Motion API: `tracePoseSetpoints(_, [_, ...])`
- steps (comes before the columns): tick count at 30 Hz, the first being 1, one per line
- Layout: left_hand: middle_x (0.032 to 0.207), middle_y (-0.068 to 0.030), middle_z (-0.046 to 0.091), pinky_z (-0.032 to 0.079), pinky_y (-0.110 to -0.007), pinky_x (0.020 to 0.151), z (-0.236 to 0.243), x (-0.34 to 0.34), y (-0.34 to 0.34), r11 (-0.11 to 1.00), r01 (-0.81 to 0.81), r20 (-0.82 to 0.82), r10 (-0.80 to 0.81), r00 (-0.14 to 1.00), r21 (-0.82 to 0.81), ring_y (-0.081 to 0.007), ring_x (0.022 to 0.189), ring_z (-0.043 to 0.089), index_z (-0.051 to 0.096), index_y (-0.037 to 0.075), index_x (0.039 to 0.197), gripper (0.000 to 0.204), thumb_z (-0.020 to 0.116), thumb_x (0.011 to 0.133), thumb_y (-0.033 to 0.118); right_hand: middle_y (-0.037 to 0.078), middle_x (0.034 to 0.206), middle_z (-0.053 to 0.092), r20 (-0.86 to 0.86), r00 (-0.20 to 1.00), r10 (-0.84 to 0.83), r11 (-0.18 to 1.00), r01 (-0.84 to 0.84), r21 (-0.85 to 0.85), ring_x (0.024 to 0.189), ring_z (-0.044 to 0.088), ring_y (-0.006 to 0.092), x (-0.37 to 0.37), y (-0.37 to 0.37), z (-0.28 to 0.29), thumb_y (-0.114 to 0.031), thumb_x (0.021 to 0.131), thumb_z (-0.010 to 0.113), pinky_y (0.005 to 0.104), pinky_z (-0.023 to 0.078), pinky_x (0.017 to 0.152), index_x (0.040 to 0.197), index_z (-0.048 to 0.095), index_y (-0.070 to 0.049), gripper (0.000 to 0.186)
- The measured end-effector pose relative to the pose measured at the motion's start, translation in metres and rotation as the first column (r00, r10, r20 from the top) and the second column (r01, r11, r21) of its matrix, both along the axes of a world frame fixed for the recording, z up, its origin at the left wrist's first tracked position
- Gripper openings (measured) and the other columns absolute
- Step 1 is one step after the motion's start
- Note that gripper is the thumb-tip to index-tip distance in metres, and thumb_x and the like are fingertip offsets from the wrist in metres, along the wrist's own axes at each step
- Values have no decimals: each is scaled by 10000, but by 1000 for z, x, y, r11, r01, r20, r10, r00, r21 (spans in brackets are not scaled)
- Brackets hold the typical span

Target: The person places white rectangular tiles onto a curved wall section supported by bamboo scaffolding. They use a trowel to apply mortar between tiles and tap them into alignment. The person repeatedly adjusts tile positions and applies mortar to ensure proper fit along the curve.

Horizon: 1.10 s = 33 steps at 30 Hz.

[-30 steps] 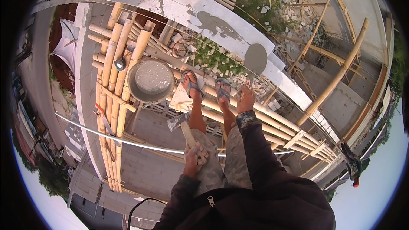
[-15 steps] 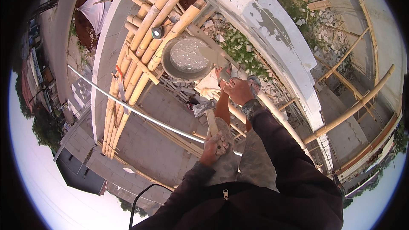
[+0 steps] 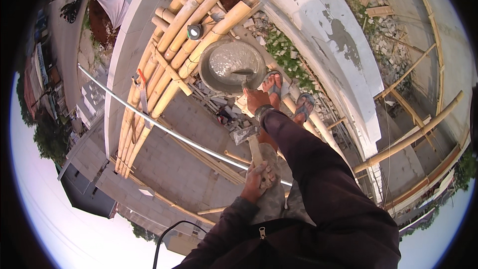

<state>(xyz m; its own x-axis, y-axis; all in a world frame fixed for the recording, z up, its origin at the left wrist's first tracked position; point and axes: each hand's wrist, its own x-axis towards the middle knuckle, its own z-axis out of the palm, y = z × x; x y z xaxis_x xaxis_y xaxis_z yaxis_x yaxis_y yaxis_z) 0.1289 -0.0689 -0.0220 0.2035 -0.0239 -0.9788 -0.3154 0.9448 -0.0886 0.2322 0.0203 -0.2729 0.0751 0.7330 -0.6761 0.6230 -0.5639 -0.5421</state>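
Observation:
My right hand (image 3: 256, 100) is closed round the handle of a trowel (image 3: 244, 84). The trowel's blade dips into wet grey mortar (image 3: 230, 59) in a round, mortar-caked tub (image 3: 205, 75). Lower down, close to my thigh, my left hand (image 3: 259, 178) grips a wooden-handled tool (image 3: 256, 150) with a wide, mortar-smeared metal head; the tool's exact kind is unclear. Its head points away from me, toward the tub, without touching it.
Bamboo poles (image 3: 172, 65) lie lashed left of the tub, bearing a tape measure (image 3: 194, 32) and an orange-handled saw (image 3: 143, 94). A pale pipe (image 3: 164, 128) crosses leftward. My sandalled feet (image 3: 272, 82) stand by a white wall (image 3: 328, 35) with rubble below.
My right hand has moved left, and the trowel blade, which was raised at the tub's right rim, is now down in the mortar. The left hand keeps its hold on the wooden-handled tool.

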Motion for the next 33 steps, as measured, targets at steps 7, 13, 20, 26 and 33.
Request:
tracePoseSetpoints(7, [812,-46,498,481,-324,579,-2,-5,22,997,81,34,-81,996,-1,-172,661,537,460,98,1048,151,576,961,140,224,1004,688,11,963,-269,935,264,-236,972,678,356,-17,-16,-18,-418,874,584,473,529,863,1033,656,-25,430])
tracePoseSetpoints(13, [803,-43,491,471,-335,605,2,-7,33,992,127,-1,-127,992,15,-177,662,525,482,76,1004,129,582,956,142,228,947,701,-7,887,-461,828,428,-362,905,697,374,-28,10,-58,-458,837,641,468,551,829,876,729,-44,425])
tracePoseSetpoints(20, [792,-41,490,471,-334,610,-1,-2,11,991,136,-17,-136,991,-8,-178,657,525,492,61,1034,147,587,954,141,196,833,673,-20,884,-466,863,450,-230,867,677,348,-3,-50,31,-338,798,656,431,528,781,992,594,43,432])
tracePoseSetpoints(26, [790,-33,489,464,-326,621,-1,0,1,986,166,-9,-166,986,15,-170,682,521,501,57,1052,165,596,947,139,243,919,686,-28,844,-536,812,506,-291,931,678,388,-12,-54,-7,-327,798,723,462,521,856,1082,545,17,480])
tracePoseSetpoints(33, [789,-34,493,467,-313,619,-4,4,-4,953,294,-51,-291,955,74,-160,686,520,505,62,1049,158,593,947,144,197,837,663,34,836,-547,836,545,59,801,653,359,-7,-135,20,-350,823,708,459,511,743,933,614,-10,370])
